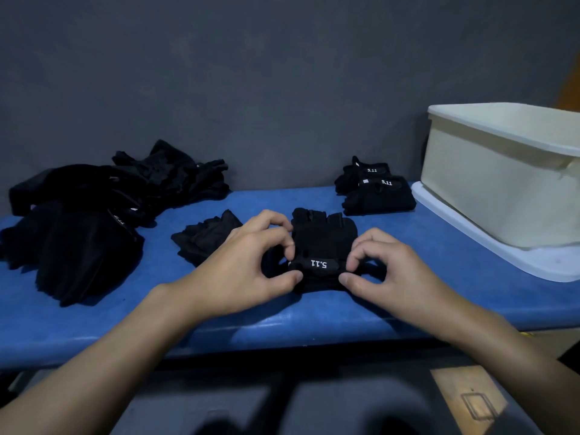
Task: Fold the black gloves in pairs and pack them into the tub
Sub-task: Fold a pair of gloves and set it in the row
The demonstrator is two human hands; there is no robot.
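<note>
The blue surface (282, 321) carries a cream tub (489, 189) at 2 o'clock and a heap (88, 221) of black gloves at 9. The left hand (238, 268) and right hand (395, 271) each pinch, thumb against curled fingers, one end of the wrist strap of a fingerless black glove (323, 243) lying flat at centre, its white "5.11" label upside down. Two folded pairs (376, 189) sit at 1 o'clock, near the tub. A loose glove (207, 240) lies just beside the held one, at its 9.

Glove pile (78, 221) left, folded pairs (376, 189) beside tub (489, 183) right.
</note>
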